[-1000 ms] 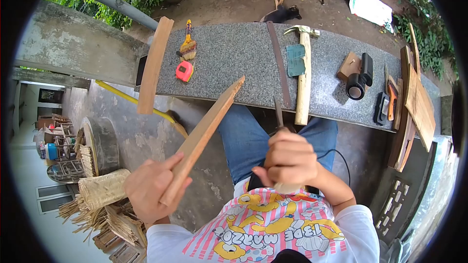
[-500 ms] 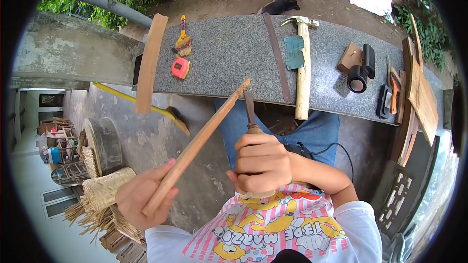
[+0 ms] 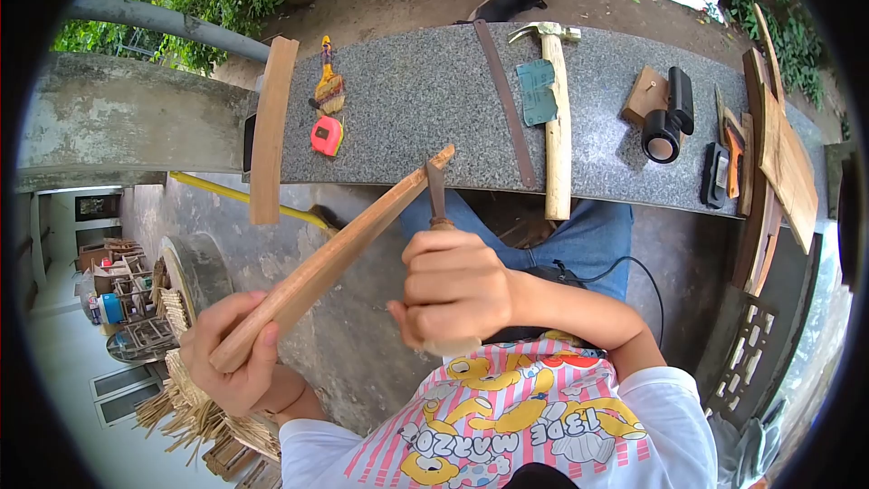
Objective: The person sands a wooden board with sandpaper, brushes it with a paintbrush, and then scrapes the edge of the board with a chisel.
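My left hand (image 3: 226, 349) grips the lower end of a wooden stick (image 3: 335, 261), which slants up to the right. The stick's far end is cut and rough, close to the front edge of the stone table. Wrapped in a fist, my right hand (image 3: 457, 290) holds a chisel (image 3: 435, 192) by its wooden handle, mostly hidden by the fingers. The flat metal blade points upward and meets the stick's right side just below its cut tip, seemingly touching it.
On the grey stone table (image 3: 389, 81) lie a brush (image 3: 329, 91), pink tape measure (image 3: 326, 136), brown metal strip (image 3: 505, 100), hammer (image 3: 558, 127), sandpaper (image 3: 538, 91), black device (image 3: 665, 131) and orange-handled tool (image 3: 734, 163). Boards (image 3: 272, 131) stick out at both ends. A dog (image 3: 511, 5) lies beyond.
My left hand has moved down and left, and the stick has turned to show a broader side face. My right hand has shifted left and slightly up, bringing the chisel blade against the stick.
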`<action>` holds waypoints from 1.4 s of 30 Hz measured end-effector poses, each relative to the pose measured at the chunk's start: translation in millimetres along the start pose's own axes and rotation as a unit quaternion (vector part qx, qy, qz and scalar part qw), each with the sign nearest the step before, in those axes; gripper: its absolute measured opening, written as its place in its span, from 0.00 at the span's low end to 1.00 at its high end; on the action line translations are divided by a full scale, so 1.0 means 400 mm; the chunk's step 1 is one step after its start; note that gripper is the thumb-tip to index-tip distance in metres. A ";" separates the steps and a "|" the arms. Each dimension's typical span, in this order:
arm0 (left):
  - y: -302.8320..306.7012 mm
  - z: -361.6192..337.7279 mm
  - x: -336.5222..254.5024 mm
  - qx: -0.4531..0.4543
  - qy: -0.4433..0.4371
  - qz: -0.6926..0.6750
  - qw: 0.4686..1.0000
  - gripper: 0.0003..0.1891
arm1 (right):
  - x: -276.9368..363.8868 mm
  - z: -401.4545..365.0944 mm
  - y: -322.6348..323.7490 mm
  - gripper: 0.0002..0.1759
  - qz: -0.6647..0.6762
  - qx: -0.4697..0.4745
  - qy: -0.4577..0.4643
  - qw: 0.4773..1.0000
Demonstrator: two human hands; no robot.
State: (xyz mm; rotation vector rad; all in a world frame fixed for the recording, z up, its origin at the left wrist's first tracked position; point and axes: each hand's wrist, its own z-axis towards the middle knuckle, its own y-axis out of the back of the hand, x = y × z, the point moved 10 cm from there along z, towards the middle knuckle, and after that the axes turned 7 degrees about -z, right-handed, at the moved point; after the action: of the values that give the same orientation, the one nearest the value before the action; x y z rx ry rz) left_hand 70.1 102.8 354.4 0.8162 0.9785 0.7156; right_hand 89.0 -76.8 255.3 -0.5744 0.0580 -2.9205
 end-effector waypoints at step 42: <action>-0.057 -0.131 0.107 -0.172 0.111 -0.057 0.977 0.13 | 0.044 -0.073 0.114 0.13 -0.071 0.087 -0.023 0.993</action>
State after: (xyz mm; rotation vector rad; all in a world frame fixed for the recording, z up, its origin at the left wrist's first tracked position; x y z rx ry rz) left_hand 42.6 140.1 300.0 0.3786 1.0536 0.8593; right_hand 68.7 -124.7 231.7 -0.6420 -0.2510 -3.0039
